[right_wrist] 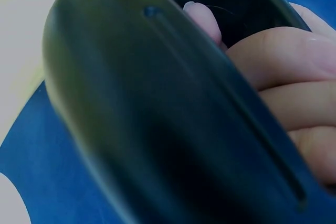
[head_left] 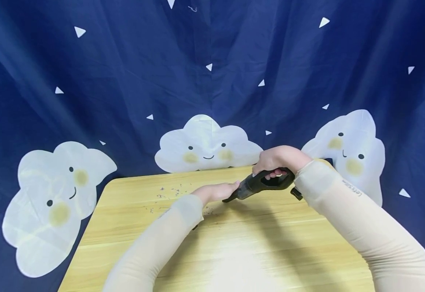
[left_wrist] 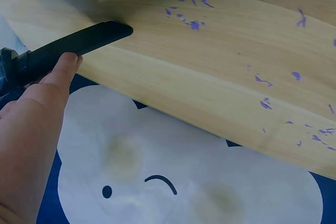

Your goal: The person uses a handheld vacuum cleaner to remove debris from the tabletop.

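Observation:
A black handheld vacuum cleaner (head_left: 254, 184) is tilted over the wooden table, its flat nozzle (left_wrist: 79, 44) pointing down to the left in the head view. My right hand (head_left: 279, 158) grips its loop handle; in the right wrist view curled fingers (right_wrist: 283, 59) pass round the dark handle (right_wrist: 157, 103). Near the front end, my left hand (head_left: 216, 192) holds the nozzle, with fingertips against its side in the left wrist view; the rest of that grasp is hidden. Small purple scraps (left_wrist: 194, 24) lie scattered on the tabletop beyond the nozzle tip.
The light wooden table (head_left: 124, 227) has rounded back corners. Behind it hangs a dark blue curtain (head_left: 124, 81) with white clouds and triangles, close to the back edge. More purple scraps (head_left: 161, 196) lie on the table's back left part.

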Demonstrator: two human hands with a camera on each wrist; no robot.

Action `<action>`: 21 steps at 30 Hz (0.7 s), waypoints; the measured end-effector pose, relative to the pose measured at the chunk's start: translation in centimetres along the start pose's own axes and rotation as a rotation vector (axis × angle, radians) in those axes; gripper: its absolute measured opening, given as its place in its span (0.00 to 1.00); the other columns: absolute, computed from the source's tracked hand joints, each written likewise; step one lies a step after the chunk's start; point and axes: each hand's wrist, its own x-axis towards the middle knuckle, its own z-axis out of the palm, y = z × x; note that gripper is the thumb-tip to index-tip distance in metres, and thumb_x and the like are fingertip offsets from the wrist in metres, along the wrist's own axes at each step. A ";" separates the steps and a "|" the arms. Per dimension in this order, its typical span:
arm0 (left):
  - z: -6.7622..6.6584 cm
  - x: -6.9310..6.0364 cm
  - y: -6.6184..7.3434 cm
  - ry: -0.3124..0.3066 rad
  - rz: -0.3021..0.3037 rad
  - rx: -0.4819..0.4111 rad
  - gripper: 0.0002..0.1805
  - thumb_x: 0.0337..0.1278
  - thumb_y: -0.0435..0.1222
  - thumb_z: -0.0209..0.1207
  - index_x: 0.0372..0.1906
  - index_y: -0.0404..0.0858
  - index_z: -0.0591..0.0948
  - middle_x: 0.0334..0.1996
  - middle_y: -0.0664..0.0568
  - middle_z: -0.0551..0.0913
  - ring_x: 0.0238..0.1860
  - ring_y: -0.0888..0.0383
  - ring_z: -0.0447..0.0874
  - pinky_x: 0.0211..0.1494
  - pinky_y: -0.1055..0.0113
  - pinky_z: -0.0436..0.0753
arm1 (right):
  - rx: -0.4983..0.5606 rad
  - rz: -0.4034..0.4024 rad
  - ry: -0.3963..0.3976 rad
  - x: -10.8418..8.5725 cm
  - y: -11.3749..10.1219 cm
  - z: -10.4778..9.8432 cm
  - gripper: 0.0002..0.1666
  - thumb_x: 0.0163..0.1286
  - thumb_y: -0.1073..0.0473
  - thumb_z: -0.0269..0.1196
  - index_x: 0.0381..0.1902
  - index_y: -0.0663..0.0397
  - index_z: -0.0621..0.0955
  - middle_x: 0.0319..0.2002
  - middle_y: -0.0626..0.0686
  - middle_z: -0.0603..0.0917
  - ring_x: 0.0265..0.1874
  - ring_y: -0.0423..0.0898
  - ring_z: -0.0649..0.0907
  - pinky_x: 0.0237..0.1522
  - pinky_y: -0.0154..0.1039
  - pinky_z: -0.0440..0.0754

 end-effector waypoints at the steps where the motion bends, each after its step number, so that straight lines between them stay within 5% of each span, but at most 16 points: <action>1: 0.1 0.0 0.1 -0.002 0.004 0.003 0.44 0.67 0.72 0.25 0.80 0.54 0.56 0.78 0.53 0.56 0.78 0.49 0.50 0.78 0.46 0.52 | 0.003 0.004 -0.004 -0.1 0.1 0.0 0.21 0.66 0.47 0.56 0.19 0.54 0.78 0.13 0.44 0.69 0.11 0.37 0.65 0.15 0.30 0.65; 10: 1.2 0.3 1.1 -0.029 0.053 -0.004 0.42 0.72 0.68 0.26 0.79 0.48 0.60 0.76 0.52 0.62 0.77 0.50 0.55 0.78 0.50 0.56 | -0.018 0.044 -0.034 -0.9 0.9 -0.4 0.22 0.66 0.44 0.58 0.21 0.54 0.79 0.15 0.44 0.70 0.12 0.36 0.66 0.16 0.29 0.65; 21: 0.5 -0.3 -0.1 -0.010 0.027 0.011 0.44 0.68 0.71 0.25 0.79 0.52 0.60 0.77 0.51 0.60 0.77 0.48 0.54 0.77 0.45 0.54 | -0.003 -0.010 -0.054 -0.6 -0.1 0.2 0.23 0.70 0.45 0.54 0.21 0.54 0.78 0.13 0.43 0.69 0.11 0.35 0.65 0.15 0.28 0.66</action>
